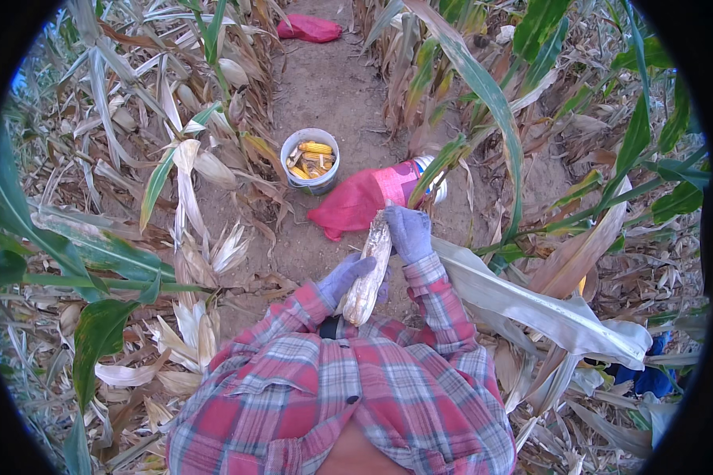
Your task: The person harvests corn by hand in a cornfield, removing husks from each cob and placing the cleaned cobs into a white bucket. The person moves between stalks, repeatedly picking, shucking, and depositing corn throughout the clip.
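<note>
A pale, whitish ear of corn (365, 279) slants in front of my chest, its tip pointing away from me. My left hand (349, 276), in a grey-purple glove, grips it from the left with the thumb laid across it. At the tip, my right hand (409, 231), gloved alike, has its fingers closed against the ear. Whether the pale surface is dry husk or discoloured kernels, I cannot tell. Just beyond my hands a red mesh sack (353, 199) lies on the soil. Past it stands a white bucket (284, 157) holding several yellow ears of corn (316, 157).
A white container (441, 191) lies at the sack's right end, partly behind leaves. Farther up the dirt path (318, 77) rests another red sack (310, 28). Dry corn stalks (184, 178) line both sides. A long leaf (546, 309) crosses beside my right arm. Blue cloth (653, 380) shows at right.
</note>
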`<state>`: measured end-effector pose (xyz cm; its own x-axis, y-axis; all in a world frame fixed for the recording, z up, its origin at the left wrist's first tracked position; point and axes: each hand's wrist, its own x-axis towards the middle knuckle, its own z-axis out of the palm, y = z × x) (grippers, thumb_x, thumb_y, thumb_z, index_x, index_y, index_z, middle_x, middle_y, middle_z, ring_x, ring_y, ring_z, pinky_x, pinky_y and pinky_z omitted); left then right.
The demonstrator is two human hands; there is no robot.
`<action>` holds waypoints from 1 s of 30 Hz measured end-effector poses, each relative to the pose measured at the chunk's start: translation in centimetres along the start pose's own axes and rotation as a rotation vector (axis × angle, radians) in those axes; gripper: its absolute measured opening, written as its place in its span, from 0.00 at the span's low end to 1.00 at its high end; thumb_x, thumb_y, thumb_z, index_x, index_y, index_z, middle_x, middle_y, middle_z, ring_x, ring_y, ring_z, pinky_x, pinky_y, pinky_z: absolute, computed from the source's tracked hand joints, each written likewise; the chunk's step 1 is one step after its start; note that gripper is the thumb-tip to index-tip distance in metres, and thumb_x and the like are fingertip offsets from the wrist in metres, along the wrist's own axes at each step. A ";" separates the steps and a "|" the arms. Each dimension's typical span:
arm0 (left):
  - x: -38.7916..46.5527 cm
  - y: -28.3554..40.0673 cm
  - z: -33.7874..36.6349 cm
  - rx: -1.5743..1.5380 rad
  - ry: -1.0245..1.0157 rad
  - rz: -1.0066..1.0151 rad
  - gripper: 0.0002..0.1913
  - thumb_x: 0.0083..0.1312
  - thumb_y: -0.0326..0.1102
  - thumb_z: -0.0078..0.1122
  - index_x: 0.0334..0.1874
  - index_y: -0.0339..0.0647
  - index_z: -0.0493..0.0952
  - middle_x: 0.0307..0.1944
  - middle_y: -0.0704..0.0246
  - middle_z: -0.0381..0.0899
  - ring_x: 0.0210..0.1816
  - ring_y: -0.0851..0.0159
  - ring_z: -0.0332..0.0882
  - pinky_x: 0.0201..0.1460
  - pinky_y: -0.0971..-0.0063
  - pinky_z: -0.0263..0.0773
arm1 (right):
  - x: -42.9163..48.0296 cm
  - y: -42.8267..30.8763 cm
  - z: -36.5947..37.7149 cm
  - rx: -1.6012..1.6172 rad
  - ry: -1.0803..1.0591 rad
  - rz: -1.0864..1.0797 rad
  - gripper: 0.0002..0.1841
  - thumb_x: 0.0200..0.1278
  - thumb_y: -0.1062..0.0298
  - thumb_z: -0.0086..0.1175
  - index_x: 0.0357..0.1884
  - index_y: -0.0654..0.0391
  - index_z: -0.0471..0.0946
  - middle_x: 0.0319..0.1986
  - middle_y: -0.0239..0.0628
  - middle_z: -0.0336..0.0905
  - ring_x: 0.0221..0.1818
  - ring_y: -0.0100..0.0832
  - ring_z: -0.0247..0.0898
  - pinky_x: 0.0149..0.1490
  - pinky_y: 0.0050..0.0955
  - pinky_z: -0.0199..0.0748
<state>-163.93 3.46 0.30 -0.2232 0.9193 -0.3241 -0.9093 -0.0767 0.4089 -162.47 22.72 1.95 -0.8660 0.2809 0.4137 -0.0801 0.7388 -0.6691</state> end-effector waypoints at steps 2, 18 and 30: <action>0.8 -0.6 0.0 -0.127 -0.027 0.020 0.33 0.61 0.54 0.69 0.60 0.39 0.69 0.42 0.62 0.78 0.38 0.59 0.82 0.41 0.60 0.82 | -0.1 0.8 0.9 0.258 0.049 0.145 0.14 0.69 0.63 0.53 0.28 0.60 0.79 0.20 0.36 0.78 0.20 0.32 0.73 0.28 0.33 0.69; 3.8 5.7 -1.7 -0.195 -0.006 0.442 0.39 0.65 0.57 0.63 0.69 0.36 0.64 0.44 0.62 0.79 0.44 0.60 0.79 0.49 0.64 0.79 | -7.2 -4.5 -5.7 0.846 -0.791 0.233 0.18 0.70 0.57 0.56 0.29 0.62 0.76 0.23 0.33 0.71 0.29 0.24 0.66 0.35 0.29 0.67; 0.4 2.5 2.6 0.899 0.208 0.037 0.39 0.53 0.41 0.75 0.66 0.32 0.69 0.56 0.64 0.77 0.56 0.68 0.74 0.62 0.71 0.68 | -0.9 -0.9 -7.2 -0.344 -0.379 -0.655 0.35 0.52 0.55 0.61 0.64 0.55 0.69 0.59 0.47 0.71 0.63 0.46 0.68 0.69 0.43 0.62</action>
<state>-165.39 4.61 3.40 -0.3846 0.8278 -0.4085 -0.3051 0.3037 0.9026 -158.06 26.23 6.61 -0.8088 -0.4512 0.3772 -0.5239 0.8442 -0.1137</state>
